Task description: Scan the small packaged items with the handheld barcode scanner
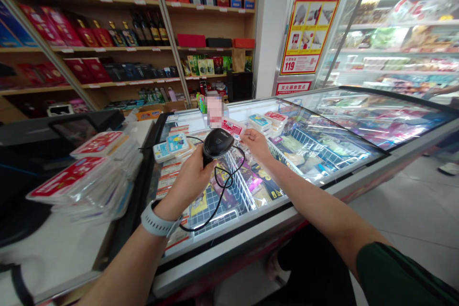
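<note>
My left hand is closed round the handle of a black barcode scanner, whose black cable loops down over the freezer lid. My right hand pinches a flat red-and-white packet and holds it just in front of the scanner's head. Both hands are above the glass lid of a chest freezer. A pale watch band sits on my left wrist.
Stacks of similar flat packets lie on the counter at left and on the freezer lid. Wooden shelves with boxes and bottles fill the back wall. A glass-door fridge and a red poster stand at right.
</note>
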